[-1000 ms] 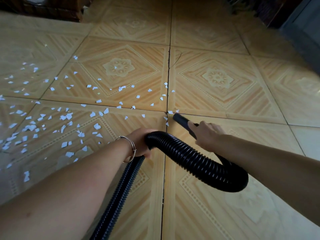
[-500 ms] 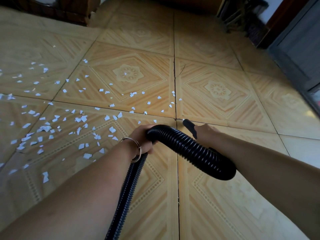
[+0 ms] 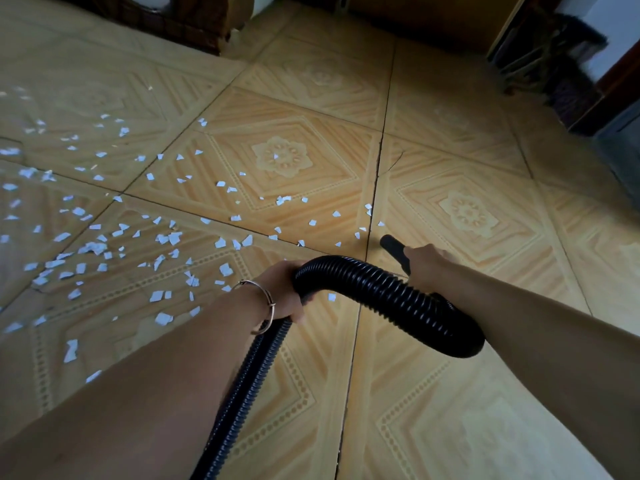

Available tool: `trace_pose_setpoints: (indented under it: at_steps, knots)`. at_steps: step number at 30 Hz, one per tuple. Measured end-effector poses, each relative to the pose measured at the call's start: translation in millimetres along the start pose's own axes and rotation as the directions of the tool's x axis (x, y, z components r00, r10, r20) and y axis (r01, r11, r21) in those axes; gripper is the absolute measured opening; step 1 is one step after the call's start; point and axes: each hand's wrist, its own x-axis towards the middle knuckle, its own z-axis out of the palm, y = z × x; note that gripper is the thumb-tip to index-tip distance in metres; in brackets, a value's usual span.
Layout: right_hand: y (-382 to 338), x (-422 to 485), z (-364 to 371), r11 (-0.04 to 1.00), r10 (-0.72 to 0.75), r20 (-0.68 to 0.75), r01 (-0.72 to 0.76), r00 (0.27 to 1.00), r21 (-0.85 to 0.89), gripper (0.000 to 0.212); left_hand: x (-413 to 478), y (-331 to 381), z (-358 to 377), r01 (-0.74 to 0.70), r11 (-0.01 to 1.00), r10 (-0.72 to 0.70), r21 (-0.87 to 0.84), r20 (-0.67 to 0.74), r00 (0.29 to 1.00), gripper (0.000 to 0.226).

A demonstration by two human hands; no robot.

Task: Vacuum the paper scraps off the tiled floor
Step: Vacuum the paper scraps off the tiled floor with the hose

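The left hand is closed around the black hose at the place where it bends over, and a thin bracelet sits on that wrist. The right hand is closed around the stiff nozzle at the end of the hose; only the short black tip shows beyond the fingers. The tip points forward and a little to the left, low over the tiled floor. Whether it touches the tile cannot be told.

The paper scraps lie mostly ahead and to the left of both hands, thick beside the left forearm and thinner toward the long joint between the tiles. The nearest few are just beside the nozzle tip, around that joint, and one small piece lies under the bend of the hose.

As a judgement, the task is in its early part. The tiles on the right side show no scraps, but nearly all of the white pieces in view are not yet taken up, so the whole left side is left to clean.
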Motion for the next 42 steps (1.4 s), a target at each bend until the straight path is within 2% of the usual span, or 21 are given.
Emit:
trace_pose_setpoints:
  at_steps: [6, 12, 15, 19, 22, 27, 33, 37, 42]
  knots:
    - [0.8, 43.5, -24.2, 0.996, -0.046, -0.074, 0.04, 0.996, -0.077, 0.035, 18.8, 6.2, -0.4, 0.103, 0.994, -0.102, 0.023, -0.024, 0.995, 0.033]
    - [-3.0, 69.2, -27.9, 0.998, -0.067, -0.109, 0.069, 0.992, 0.012, 0.04, 21.5, 12.2, -2.7, 0.176, 0.983, -0.175, 0.057, -0.02, 0.984, 0.032]
    - [-4.3, 70.3, -32.1, 0.996, -0.089, -0.124, 0.09, 0.988, 0.0, 0.04, 19.7, 15.1, -4.8, 0.195, 0.978, -0.194, 0.078, -0.022, 0.981, 0.033]
    - [-2.2, 52.7, -35.1, 0.989, -0.144, -0.134, 0.137, 0.98, -0.058, 0.038, 19.3, 18.1, 0.1, 0.187, 0.976, -0.188, 0.114, 0.004, 0.982, 0.029]
    - [5.3, 25.8, -28.4, 0.977, -0.196, -0.105, 0.184, 0.975, -0.11, 0.039, 18.2, 24.9, 6.1, 0.129, 0.98, -0.138, 0.153, 0.05, 0.989, 0.033]
    - [6.1, -5.4, -16.8, 0.957, -0.271, -0.051, 0.263, 0.961, -0.12, 0.048, 11.0, 29.4, 10.8, 0.08, 0.989, -0.089, 0.127, 0.065, 0.994, 0.037]
    - [10.8, -10.4, -18.5, 0.973, -0.205, -0.038, 0.199, 0.978, -0.113, 0.038, 3.0, 25.9, 9.2, 0.064, 0.99, -0.067, 0.127, 0.015, 0.998, 0.036]
    - [-1.0, -0.6, -23.6, 0.98, -0.184, -0.068, 0.177, 0.981, -0.095, 0.035, 6.9, 20.5, 6.9, 0.103, 0.991, -0.102, 0.083, -0.016, 0.995, 0.034]
    - [-19.4, 32.1, -36.2, 0.994, -0.076, -0.115, 0.067, 0.99, -0.083, 0.035, 13.7, 6.1, -2.3, 0.17, 0.985, -0.167, 0.04, -0.079, 0.983, 0.029]
